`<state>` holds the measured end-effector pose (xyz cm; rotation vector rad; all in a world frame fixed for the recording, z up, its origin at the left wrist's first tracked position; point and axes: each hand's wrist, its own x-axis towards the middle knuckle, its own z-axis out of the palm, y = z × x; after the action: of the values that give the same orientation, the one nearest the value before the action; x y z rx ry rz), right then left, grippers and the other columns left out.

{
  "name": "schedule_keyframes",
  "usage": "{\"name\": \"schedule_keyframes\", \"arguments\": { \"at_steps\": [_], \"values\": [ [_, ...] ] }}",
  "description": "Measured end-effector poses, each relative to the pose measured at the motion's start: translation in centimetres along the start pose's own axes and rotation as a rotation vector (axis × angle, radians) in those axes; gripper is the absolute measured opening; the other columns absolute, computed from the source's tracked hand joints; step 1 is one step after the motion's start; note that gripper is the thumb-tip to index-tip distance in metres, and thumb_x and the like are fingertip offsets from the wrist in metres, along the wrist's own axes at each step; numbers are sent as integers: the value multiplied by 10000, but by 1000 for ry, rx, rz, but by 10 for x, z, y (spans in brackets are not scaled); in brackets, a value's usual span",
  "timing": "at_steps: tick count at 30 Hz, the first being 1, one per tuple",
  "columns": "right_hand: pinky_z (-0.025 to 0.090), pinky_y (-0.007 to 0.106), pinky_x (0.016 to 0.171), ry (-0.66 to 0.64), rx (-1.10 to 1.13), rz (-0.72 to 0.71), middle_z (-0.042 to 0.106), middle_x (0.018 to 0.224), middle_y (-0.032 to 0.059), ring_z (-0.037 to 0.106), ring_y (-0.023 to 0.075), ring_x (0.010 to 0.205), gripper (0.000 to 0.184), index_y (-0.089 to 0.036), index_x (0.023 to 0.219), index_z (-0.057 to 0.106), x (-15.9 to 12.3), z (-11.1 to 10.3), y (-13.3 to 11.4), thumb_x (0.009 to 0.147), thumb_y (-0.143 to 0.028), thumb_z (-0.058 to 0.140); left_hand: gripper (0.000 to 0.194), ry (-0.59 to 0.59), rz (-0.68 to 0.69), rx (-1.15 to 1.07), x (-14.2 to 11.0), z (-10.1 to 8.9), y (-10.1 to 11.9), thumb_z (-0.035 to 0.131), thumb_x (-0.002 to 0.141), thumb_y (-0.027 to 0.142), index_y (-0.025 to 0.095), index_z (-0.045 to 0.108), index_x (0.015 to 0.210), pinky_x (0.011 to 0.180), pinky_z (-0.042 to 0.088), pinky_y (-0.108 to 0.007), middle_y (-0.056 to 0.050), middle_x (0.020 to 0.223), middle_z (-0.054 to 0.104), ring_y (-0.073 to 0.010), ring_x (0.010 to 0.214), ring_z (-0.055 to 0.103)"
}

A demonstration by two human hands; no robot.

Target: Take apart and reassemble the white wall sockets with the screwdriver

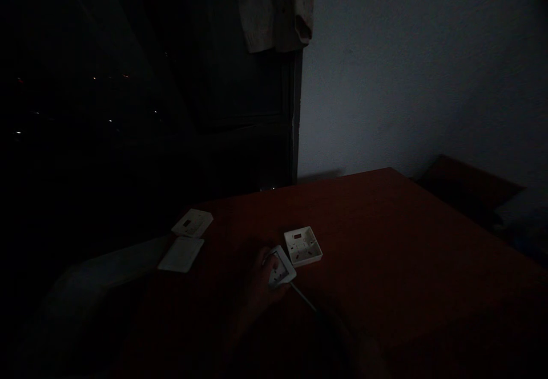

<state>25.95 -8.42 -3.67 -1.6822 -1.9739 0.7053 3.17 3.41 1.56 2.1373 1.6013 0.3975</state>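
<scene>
Near the middle of the table, my left hand [260,287] is closed around a white socket faceplate [287,273], with fingers on its face and along its lower edge. Dark slots show on the plate. The thin straight shaft of a screwdriver [303,296] meets the plate's lower right corner. Its other end runs into deep shadow, where my right hand [345,333] is a faint shape round the handle; the fingers are barely visible. Just behind the plate, an open square white back box [303,248] lies hollow side up.
On the table's left, a second white back box [193,224] lies against a flat white plate [181,254]. The brown table [385,242] reaches a pale wall [406,82]. A dark window with a hanging cloth [274,13] stands behind. A dim brown board [475,179] is at right.
</scene>
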Motion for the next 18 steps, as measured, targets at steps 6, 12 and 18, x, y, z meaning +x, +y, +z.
{"name": "schedule_keyframes", "arguments": {
  "at_steps": [6, 12, 18],
  "values": [
    [516, 368, 950, 10, 21, 69, 472, 1417, 8, 533, 285, 1224, 557, -362, 1349, 489, 1, -2, -5, 811, -237, 567, 318, 15, -28, 28, -2, -2, 4, 731, 664, 318, 231, 574, 927, 921, 465, -342, -74, 1358, 450, -268, 1145, 543],
    [484, 399, 980, 45, 217, 127, 575, 1337, 38, 584, 294, 1168, 426, -327, 1272, 589, 13, -17, -25, 850, -331, 534, 353, 1, -16, -7, -3, 0, 5, 719, 666, 307, 237, 568, 977, 960, 446, -372, -71, 1374, 437, -273, 1169, 526],
    [446, 394, 1010, 16, 464, 158, 656, 1237, 61, 594, 268, 1154, 424, -247, 1191, 656, 27, -30, -36, 915, -466, 422, 334, 29, 63, -77, 4, -18, -3, 706, 708, 314, 239, 553, 995, 982, 421, -379, -61, 1287, 497, -268, 1191, 493]
  ]
}}
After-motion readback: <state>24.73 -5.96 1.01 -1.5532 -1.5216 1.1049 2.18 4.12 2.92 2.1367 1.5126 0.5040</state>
